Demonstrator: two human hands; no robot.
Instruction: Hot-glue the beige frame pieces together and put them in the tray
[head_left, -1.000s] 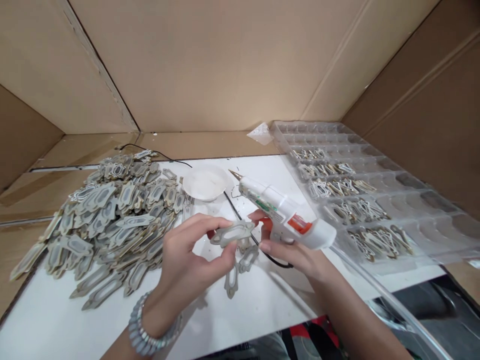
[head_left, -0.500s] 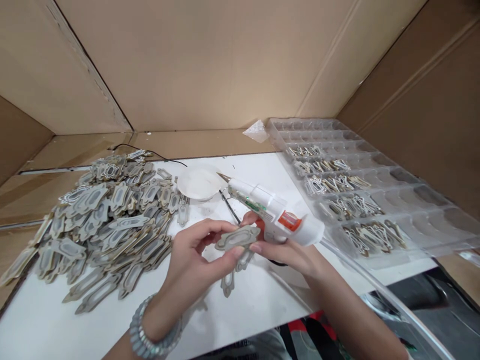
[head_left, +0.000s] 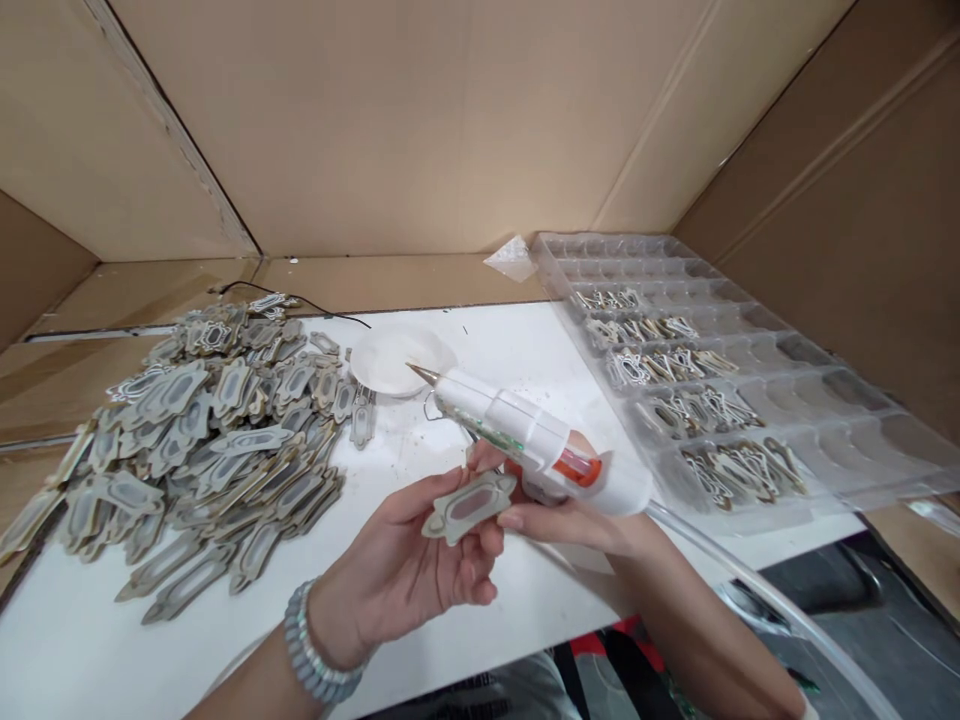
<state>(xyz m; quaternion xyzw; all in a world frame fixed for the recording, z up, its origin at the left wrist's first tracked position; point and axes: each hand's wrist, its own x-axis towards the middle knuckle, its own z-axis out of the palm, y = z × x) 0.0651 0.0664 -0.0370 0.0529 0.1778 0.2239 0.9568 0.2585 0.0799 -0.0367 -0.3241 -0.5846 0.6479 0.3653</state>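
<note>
My left hand is turned palm up, with a grey frame-shaped piece between its thumb and fingers. The piece is flat, with pointed ends and a long oval in its middle. My right hand is wrapped round the handle of a white hot glue gun, and its thumb reaches the right end of the piece. The gun's metal nozzle points up and left, over the edge of a white round dish. A big pile of similar grey pieces lies left of my left hand.
On the right stands a clear plastic tray with curved slots, several rows partly filled with frame pieces. A clear tube or glue stick runs from the gun's rear. Cardboard walls enclose the white table. A thin black wire lies behind the pile.
My left hand has rolled palm up, and the piece now lies lower and more tilted in it. The second piece hanging below it is out of sight. The glue gun has shifted left and down.
</note>
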